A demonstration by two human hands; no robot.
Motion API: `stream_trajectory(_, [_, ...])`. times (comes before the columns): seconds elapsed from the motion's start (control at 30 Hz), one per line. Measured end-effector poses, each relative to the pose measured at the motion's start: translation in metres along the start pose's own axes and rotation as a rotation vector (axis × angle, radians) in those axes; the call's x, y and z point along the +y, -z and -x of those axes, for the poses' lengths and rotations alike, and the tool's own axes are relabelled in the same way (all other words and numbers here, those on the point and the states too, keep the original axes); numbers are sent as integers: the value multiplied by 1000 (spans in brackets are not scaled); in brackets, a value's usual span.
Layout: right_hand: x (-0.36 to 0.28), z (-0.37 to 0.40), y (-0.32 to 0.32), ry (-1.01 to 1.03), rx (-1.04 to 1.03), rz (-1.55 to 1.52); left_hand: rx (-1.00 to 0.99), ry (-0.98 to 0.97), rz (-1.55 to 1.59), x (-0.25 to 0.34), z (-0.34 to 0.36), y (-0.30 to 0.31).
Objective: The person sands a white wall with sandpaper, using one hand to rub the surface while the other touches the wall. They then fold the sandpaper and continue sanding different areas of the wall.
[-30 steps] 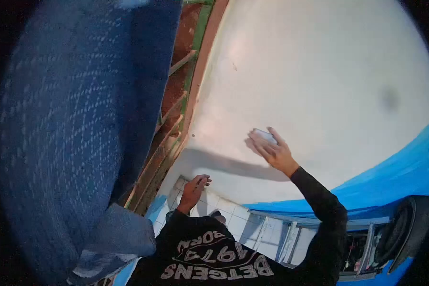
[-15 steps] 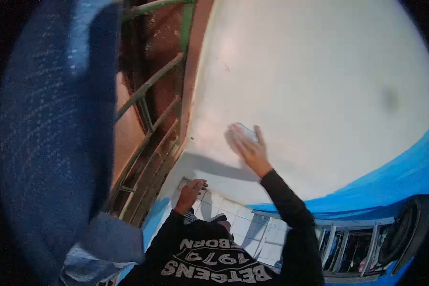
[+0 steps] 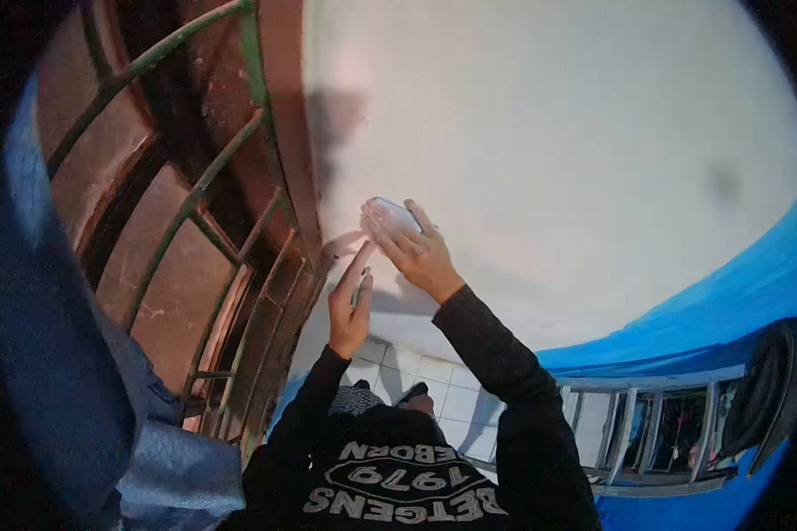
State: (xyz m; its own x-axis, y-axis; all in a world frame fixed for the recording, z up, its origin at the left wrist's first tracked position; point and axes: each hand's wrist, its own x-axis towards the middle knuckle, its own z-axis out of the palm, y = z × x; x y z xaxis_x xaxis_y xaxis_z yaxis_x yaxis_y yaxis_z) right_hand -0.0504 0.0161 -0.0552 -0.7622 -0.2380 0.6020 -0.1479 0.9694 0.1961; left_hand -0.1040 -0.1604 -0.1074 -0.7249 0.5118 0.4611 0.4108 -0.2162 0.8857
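Observation:
A pale flat block or pad [image 3: 397, 211] lies against the white wall [image 3: 540, 159]. My right hand [image 3: 412, 250] is spread over it and presses it to the wall, thumb along its upper right edge. Just below and to the left, my left hand [image 3: 352, 305] is raised beside the wall's corner, its fingers pointing up and its thumb apart. I see nothing held in it. Its fingertips come close to the fingers of my right hand.
A green metal window grille [image 3: 190, 208] with a brown frame stands at the left. Blue cloth [image 3: 53, 354] hangs at the far left. White floor tiles [image 3: 447, 398] lie below; a rack [image 3: 651, 434] with dark items stands lower right.
My right hand has moved left along the wall with the pale block. My left hand has risen toward it. The view has shifted, showing more of the grille and less blue cloth.

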Motion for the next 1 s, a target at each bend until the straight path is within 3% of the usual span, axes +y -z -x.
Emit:
stream_trajectory(0.2, [29, 75, 31, -32, -75, 143, -84, 6, -77, 3, 18, 28])
stream_trajectory(0.23, [26, 73, 36, -5, -86, 185, -86, 42, -38, -4, 27, 30])
stream_trajectory(0.33, [8, 34, -20, -53, 183, -40, -106, 11, 3, -30, 25, 13])
stream_trajectory(0.4, [-1, 16, -24, -52, 131, -2, -106, -32, 11, -34, 16, -3])
stream_trajectory(0.5, [-4, 46, 0, -173, 5, 49, -82, -90, -136, -43, -5, -21])
stream_trajectory(0.53, [-4, 56, 17, -229, 59, 85, -104, -145, -306, -56, -9, -23])
stream_trajectory(0.57, [1, 70, 23, -228, 63, 83, -120, -207, -477, -70, -14, -25])
stream_trajectory(0.63, [11, 78, 28, -172, -21, 206, -155, -203, -534, -95, -19, -35])
stream_trajectory(0.7, [6, 55, 2, -146, 39, 231, -28, -279, -657, -117, -17, -54])
stream_trajectory(0.77, [9, 35, -31, -86, 201, -27, -28, -281, -689, -125, -19, -54])
stream_trajectory(0.9, [1, 44, -13, -128, 90, -44, -112, -227, -714, -120, -14, -47])
stream_trajectory(1.0, [4, 88, 13, -177, -133, 103, -50, -248, -756, -113, -16, -49])
